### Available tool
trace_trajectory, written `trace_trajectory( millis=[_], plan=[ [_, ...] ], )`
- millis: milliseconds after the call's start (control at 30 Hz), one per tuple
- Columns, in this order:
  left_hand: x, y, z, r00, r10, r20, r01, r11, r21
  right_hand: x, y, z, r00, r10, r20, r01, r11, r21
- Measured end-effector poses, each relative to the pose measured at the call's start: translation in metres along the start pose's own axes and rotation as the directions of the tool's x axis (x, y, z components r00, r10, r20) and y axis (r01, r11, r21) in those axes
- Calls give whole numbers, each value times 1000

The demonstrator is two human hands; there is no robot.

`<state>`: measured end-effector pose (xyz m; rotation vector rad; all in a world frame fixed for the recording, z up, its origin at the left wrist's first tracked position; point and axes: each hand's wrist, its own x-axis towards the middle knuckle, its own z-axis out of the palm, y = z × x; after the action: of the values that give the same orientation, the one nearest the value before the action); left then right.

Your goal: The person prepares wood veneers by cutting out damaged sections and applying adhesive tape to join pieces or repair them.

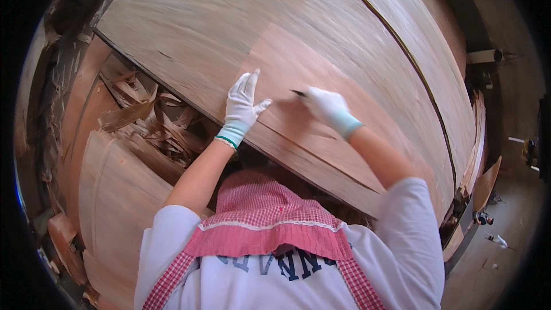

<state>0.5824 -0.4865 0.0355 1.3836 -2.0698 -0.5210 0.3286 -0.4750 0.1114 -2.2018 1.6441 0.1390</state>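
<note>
A reddish sheet of thin wood veneer (290,51) lies on a wide stack of greyish-brown veneer sheets (189,28). My left hand (241,103), in a white glove with a pale green cuff, rests on the reddish sheet's left edge, fingers stretched and thumb apart. To its right, my gloved right hand (327,108) is closed on a small dark tool, slightly blurred. Only the tool's black pointed tip (297,93) sticks out, toward my left hand and just over the reddish sheet. The rest of the tool is hidden in the fist.
Torn veneer scraps (158,132) fill the gap left of the stack's near edge. Another veneer pile (115,189) stands at the lower left. A dark seam (402,46) curves along the stack's far side. The floor (499,252) at the right holds small objects.
</note>
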Motion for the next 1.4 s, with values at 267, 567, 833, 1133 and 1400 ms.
trace_trajectory(
  millis=[267,567,833,1133,1400],
  plan=[
    [3,4,-5,998,59,34,-63,989,136,-17,-27,29,974,218,-57,-219,976,-6],
    [0,8,-1,997,51,51,-61,978,202,-167,16,53,592,654,-471,-423,750,509],
    [-2,34,2,944,276,180,-327,850,412,-64,158,12,680,723,-117,-585,632,507],
    [-33,40,-2,943,251,219,-328,812,483,-67,139,11,740,561,-372,-415,815,404],
    [-32,44,-7,932,229,280,-342,813,472,-120,72,-5,652,461,-602,-398,884,245]
  ],
)
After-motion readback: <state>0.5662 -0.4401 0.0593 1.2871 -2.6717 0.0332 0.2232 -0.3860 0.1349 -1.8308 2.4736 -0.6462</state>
